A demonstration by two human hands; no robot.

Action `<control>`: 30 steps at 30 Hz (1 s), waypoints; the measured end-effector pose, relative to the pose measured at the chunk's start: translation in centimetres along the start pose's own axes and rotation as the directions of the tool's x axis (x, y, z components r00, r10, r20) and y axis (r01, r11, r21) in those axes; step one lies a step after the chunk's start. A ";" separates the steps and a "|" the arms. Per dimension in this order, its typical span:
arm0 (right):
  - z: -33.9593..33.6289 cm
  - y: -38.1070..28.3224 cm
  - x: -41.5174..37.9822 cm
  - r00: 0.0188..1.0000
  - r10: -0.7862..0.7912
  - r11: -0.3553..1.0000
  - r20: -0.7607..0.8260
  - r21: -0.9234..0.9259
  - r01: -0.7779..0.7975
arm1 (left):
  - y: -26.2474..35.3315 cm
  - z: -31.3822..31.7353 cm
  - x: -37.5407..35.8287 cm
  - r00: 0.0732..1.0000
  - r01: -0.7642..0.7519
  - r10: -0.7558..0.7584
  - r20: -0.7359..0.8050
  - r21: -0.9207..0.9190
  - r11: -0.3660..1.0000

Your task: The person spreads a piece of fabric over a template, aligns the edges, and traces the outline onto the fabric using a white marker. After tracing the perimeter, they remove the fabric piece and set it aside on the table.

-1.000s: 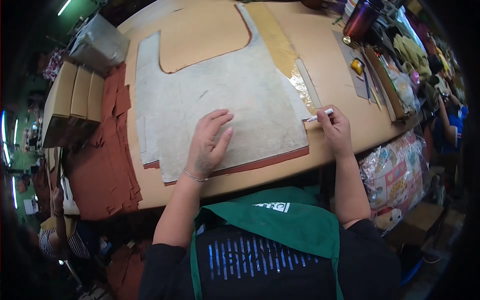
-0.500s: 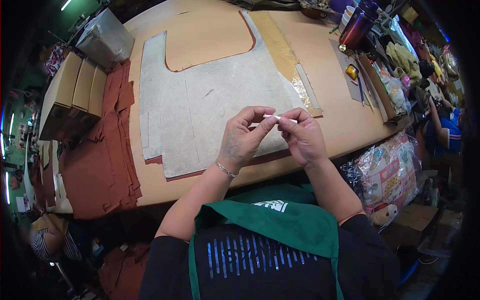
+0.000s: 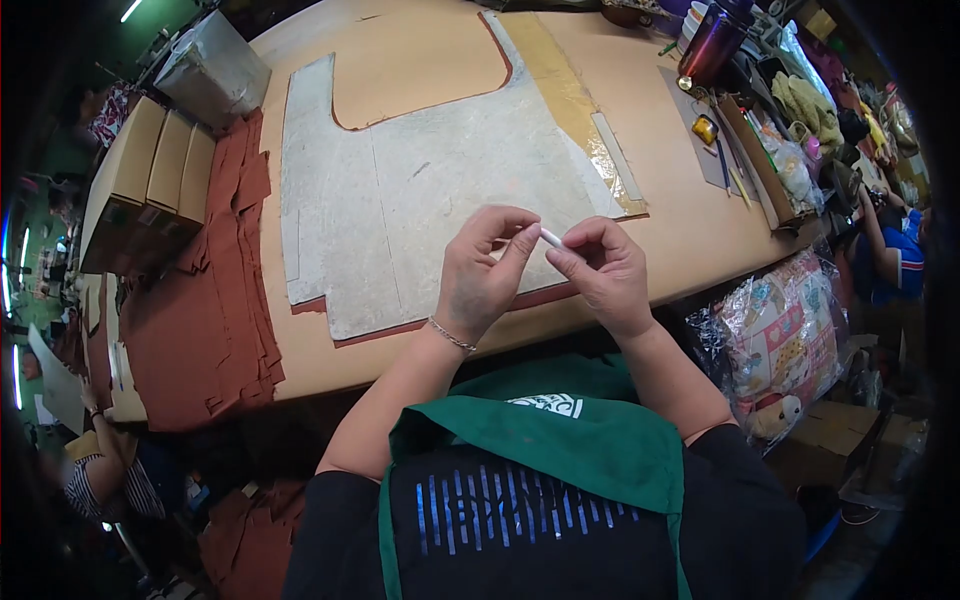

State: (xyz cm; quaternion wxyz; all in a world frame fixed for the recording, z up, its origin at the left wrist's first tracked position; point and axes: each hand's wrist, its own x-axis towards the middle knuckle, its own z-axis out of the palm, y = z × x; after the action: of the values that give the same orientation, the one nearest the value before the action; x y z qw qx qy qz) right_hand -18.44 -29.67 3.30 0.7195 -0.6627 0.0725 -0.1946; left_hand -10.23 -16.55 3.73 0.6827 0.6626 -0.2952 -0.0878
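A short white stick (image 3: pixel 550 237), which looks like a piece of chalk, is held up in front of me between both hands. The thumb and forefinger of my left hand (image 3: pixel 485 265) pinch its upper left end. At its lower right end, my right hand (image 3: pixel 612 275) pinches it the same way. Below the hands, a large grey-white flat pattern (image 3: pixel 450 165) with a deep U-shaped cutout lies on reddish-brown cloth (image 3: pixel 425 325), whose edge shows along the near side.
The pattern lies on a tan worktable (image 3: pixel 690 235). To the left are a stack of reddish-brown cloth (image 3: pixel 195 340), cardboard boxes (image 3: pixel 140 165) and a metal box (image 3: pixel 212 70). A dark bottle (image 3: pixel 715 45) and a cluttered tray (image 3: pixel 755 165) stand at right. Other people work at both sides.
The white stick has gone from nearly level to sloping down to the right, and more of it shows between my fingers. At far left, a person's hand now holds up a pale sheet.
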 end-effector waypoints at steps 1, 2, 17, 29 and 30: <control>0.1 -0.1 -0.1 0.999 0.047 0.998 0.008 0.034 -0.047 | 0.2 0.0 0.0 0.992 -0.125 0.127 -0.011 0.123 0.985; 0.2 -0.3 -0.2 0.996 0.091 0.993 0.015 0.068 -0.092 | 0.5 -0.1 0.1 0.967 -0.247 0.255 -0.004 0.242 0.938; -0.3 -0.4 -0.1 0.989 0.140 0.981 -0.054 0.142 -0.131 | 0.8 -0.1 -1.3 0.979 0.101 -0.109 0.173 0.056 0.993; -0.2 -1.3 -0.7 0.994 -0.113 0.952 0.004 -0.285 0.109 | 2.9 -0.6 0.5 0.995 -0.013 -0.006 0.101 0.181 0.983; -0.2 -1.5 -0.8 0.990 -0.138 0.936 0.011 -0.325 0.134 | 2.9 -0.7 0.6 0.990 -0.085 0.056 0.133 0.229 0.970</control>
State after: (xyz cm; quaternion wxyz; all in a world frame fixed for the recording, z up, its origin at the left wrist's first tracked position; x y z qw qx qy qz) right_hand -19.47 -29.63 4.60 0.5847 -0.7745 0.0622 -0.2332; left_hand -10.13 -15.94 6.72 0.5827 0.7206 -0.3691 -0.0696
